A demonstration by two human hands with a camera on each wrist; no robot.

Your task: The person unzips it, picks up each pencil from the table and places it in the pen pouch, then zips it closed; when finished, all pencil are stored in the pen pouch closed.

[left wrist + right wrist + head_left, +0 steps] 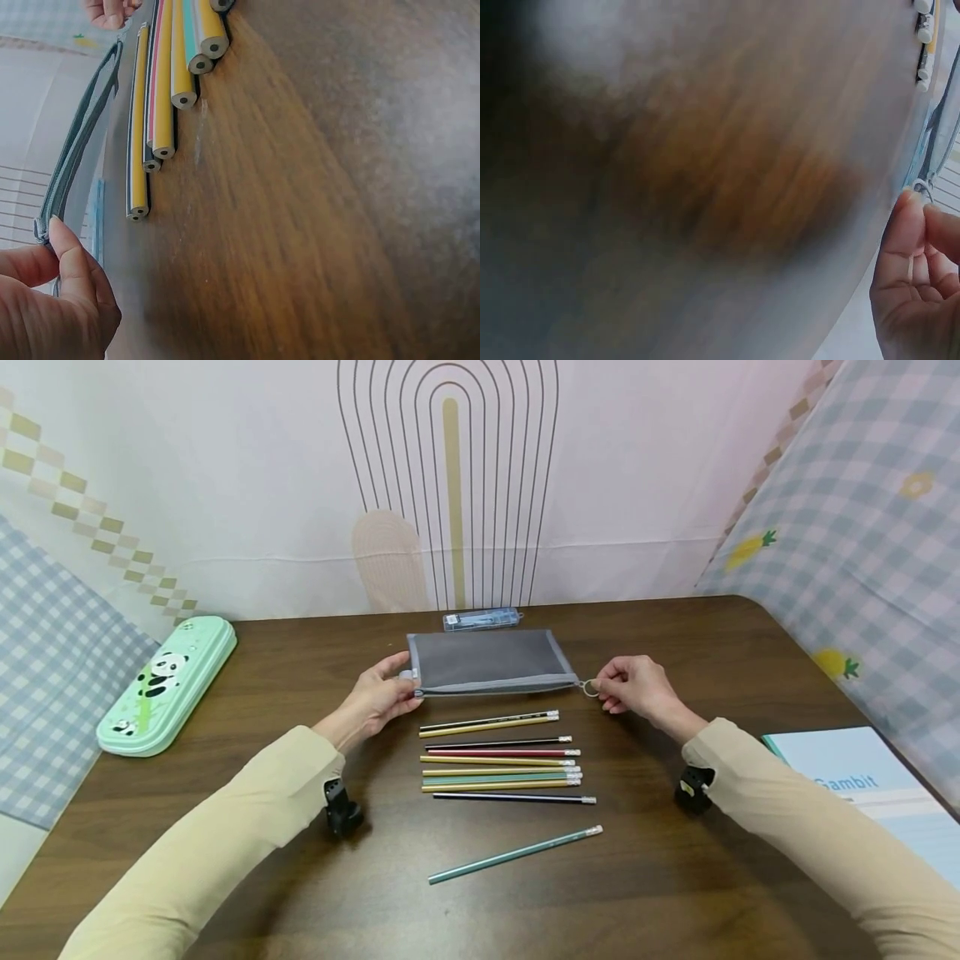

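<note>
A grey mesh zip pouch [487,658] lies behind the pencils, zip edge toward me. My left hand [378,695] pinches its near left corner between thumb and fingers. At the other end of the zip, my right hand [636,685] pinches a pale ring [590,688] on the zip. The left wrist view shows the two zip bands [75,139] standing apart along their middle. Several pencils [498,760] lie side by side in front of the pouch, eraser ends to the right. One teal pencil [516,855] lies apart, nearer me and slanted.
Behind the pouch sits a small blue clear case [482,619]. A mint pencil box [167,687] with a panda picture stands at the far left of the brown table [675,902]. Notebooks [862,781] lie at the right, partly under my right sleeve. Printed cloth [630,485] hangs behind.
</note>
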